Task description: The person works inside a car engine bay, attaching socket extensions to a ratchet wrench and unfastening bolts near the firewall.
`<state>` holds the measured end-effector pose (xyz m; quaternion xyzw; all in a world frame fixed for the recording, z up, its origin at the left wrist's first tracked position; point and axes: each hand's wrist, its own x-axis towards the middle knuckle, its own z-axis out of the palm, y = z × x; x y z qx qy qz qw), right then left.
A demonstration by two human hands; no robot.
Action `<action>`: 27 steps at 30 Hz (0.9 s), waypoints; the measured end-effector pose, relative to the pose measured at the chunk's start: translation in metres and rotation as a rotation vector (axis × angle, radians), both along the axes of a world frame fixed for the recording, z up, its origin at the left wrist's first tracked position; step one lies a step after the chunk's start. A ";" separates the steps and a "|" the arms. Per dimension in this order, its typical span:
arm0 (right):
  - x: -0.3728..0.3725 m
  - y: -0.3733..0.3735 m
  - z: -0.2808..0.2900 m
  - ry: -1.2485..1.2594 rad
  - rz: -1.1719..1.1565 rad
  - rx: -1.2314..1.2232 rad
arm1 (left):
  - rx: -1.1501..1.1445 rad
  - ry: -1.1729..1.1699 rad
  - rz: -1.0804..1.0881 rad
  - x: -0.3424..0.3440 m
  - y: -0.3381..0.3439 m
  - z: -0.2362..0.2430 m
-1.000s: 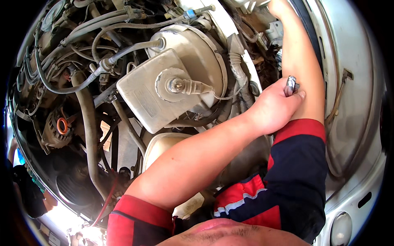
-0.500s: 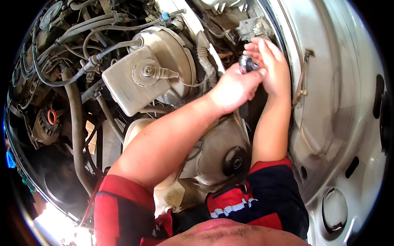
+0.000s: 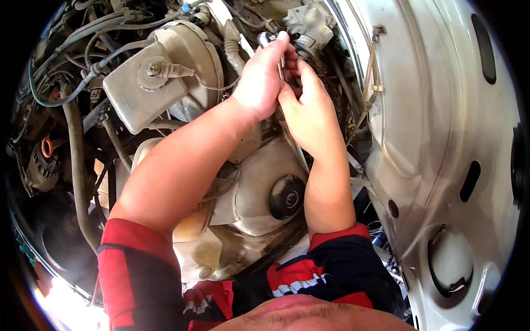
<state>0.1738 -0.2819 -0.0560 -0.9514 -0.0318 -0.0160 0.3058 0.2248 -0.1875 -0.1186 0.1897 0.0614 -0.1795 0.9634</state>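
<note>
Near the top centre, my left hand is closed on a chrome metal tool, whose head shows above the thumb and whose slim shaft partly shows between my hands. My right hand is pressed beside the left, its curled fingers around that shaft, partly hidden. Just above and right of both hands is a pale metal component in the engine bay. The far end of the tool is hidden by my hands.
A brake booster with a reservoir and hoses fills the upper left. A domed strut mount lies under my forearms. A silver body panel runs along the right. An alternator is at far left.
The view has shifted, the engine bay sliding left. My left hand has moved up with the tool, and my right hand's fingers, spread half a second ago, have curled in around it.
</note>
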 end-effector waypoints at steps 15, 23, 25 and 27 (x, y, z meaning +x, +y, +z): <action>0.037 -0.007 0.008 -0.214 0.130 -0.087 | -0.248 -0.012 -0.156 0.004 0.001 -0.002; 0.034 -0.004 0.011 -0.308 0.223 0.082 | -0.310 0.006 -0.182 0.005 0.007 0.001; 0.031 -0.004 0.010 -0.322 0.155 0.063 | -0.262 0.001 -0.132 0.004 0.002 0.002; 0.030 -0.004 0.008 -0.249 0.027 0.216 | -0.153 -0.036 -0.105 0.004 0.001 0.002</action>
